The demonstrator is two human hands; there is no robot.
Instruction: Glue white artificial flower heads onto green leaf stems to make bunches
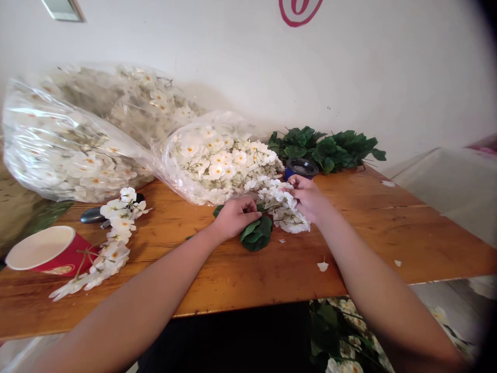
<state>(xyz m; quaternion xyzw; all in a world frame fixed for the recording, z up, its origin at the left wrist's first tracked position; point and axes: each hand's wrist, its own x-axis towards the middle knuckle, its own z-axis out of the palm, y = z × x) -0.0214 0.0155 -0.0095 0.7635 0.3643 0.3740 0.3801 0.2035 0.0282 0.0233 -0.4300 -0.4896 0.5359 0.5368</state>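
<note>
My left hand [237,216] is closed around the base of a sprig of dark green artificial leaves [258,234], low over the middle of the table. To its right, my right hand [306,196] pinches a bunch of white artificial flowers [287,210] whose thin stems run toward the left hand. Fingers hide where stems and leaves meet. Right behind these flowers lies the mouth of a clear plastic bag [166,155], full of similar white blossoms [217,160]. A dark blue roll of tape [302,168] sits just beyond my right hand.
Green leaf sprigs [330,147] are piled at the back right of the wooden table [373,228]. On the left, a red paper cup [54,251] lies tipped, beside a loose white flower spray [116,238] and a dark-handled tool [91,215]. Fallen petals [322,266] dot the right side.
</note>
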